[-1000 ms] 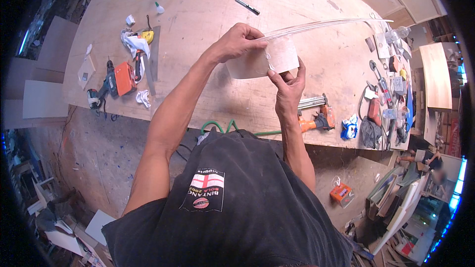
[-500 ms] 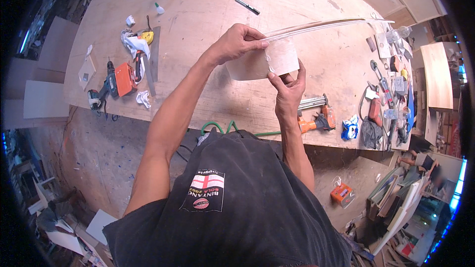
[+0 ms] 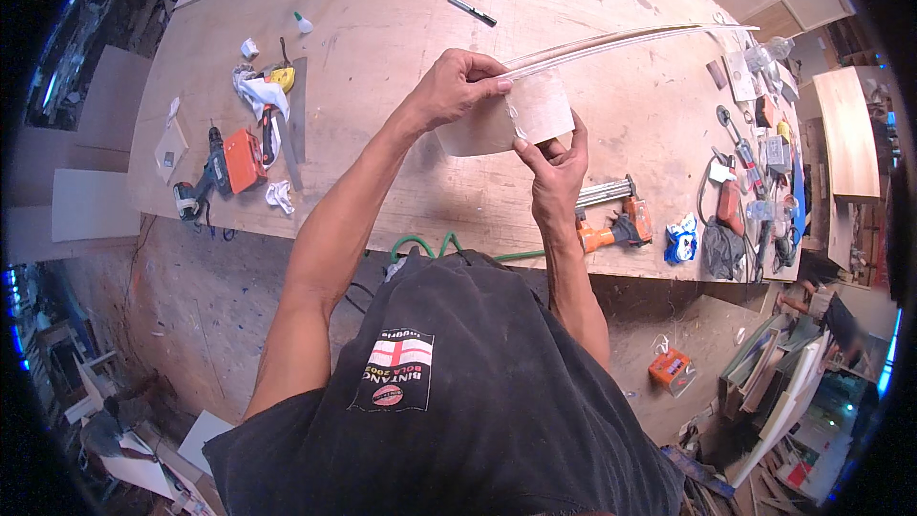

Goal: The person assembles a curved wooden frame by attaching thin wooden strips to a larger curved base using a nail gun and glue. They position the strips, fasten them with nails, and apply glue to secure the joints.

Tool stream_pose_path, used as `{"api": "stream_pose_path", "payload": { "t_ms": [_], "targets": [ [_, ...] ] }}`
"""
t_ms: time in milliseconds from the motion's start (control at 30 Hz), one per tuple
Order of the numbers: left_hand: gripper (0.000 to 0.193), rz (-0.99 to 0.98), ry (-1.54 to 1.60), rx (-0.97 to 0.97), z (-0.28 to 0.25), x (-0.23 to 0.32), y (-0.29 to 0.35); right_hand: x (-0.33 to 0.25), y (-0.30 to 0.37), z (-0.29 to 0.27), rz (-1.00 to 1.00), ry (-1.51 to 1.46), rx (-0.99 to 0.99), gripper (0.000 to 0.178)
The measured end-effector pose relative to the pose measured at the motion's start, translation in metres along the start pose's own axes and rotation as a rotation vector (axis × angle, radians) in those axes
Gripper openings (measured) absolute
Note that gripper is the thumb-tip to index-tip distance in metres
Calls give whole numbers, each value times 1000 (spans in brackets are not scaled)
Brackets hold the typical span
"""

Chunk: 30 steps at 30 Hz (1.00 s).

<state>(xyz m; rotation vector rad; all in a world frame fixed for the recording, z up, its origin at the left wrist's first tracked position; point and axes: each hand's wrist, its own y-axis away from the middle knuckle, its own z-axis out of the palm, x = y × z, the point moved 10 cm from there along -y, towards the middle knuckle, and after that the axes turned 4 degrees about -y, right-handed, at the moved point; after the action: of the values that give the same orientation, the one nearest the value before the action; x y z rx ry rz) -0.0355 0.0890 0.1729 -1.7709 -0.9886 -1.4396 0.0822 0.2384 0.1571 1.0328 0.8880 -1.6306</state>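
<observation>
A thin, pale wood sheet [image 3: 543,103] is held up over the workbench, bent into a curve, its long edge [image 3: 630,39] sweeping off to the right. Down its face runs a ragged white line [image 3: 513,117] that looks like glue. My left hand [image 3: 463,88] pinches the upper edge near that line, thumb in front. Lower down, my right hand [image 3: 556,162] grips the bottom edge, with its thumb just by the line's lower end and some fingers hidden behind the sheet.
An orange nail gun [image 3: 616,226] lies by the near edge with a green hose [image 3: 449,244]. Left are a drill [image 3: 212,168], an orange box [image 3: 245,159] and a tape measure [image 3: 284,78]. A marker [image 3: 472,10] lies beyond my hands. Several tools, including a grinder [image 3: 731,201], crowd the right end.
The view has shifted slightly. Both hands keep nearly the same hold on the wood sheet, which has barely moved.
</observation>
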Motion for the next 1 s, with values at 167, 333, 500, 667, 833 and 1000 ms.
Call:
{"api": "stream_pose_path", "payload": {
  "t_ms": [167,333,500,667,833,1000],
  "targets": [
    [33,-13,-32,2,0,1,1,2,0,-2,-2,-20,4,81],
    [39,-19,-33,-41,2,4,-1,5,2,-4,-1,-25,5,81],
    [48,-31,-161,-72,11,8,-1,4,1,-2,19,-34,14,83],
    [49,-122,-35,-92,10,8,-4,2,-1,3,-2,-6,-6,84],
    [49,-157,17,-106,5,1,-6,1,-4,6,-19,10,-11,85],
    [48,-143,35,-90,2,-1,-8,1,-7,7,-43,-10,0,88]
  ]
}}
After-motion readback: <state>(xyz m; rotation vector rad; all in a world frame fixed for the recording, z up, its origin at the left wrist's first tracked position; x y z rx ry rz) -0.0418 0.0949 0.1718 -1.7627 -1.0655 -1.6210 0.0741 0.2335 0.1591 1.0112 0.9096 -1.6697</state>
